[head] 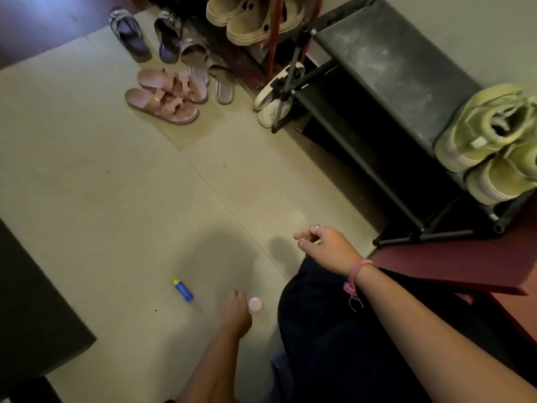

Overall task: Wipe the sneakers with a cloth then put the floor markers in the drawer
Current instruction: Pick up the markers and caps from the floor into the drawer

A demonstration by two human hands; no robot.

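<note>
Floor, 2 markers: blue marker (183,291) lay loose, apart from left hand (234,315); small pink round marker (255,304) sat just beside that hand's fingers, whose grip could not be told. Right hand (328,246) hovered loosely curled, holding nothing. Sneakers (488,144) sat on black rack (386,68). Risk: a glancing reach could roll the pink marker away.
</note>
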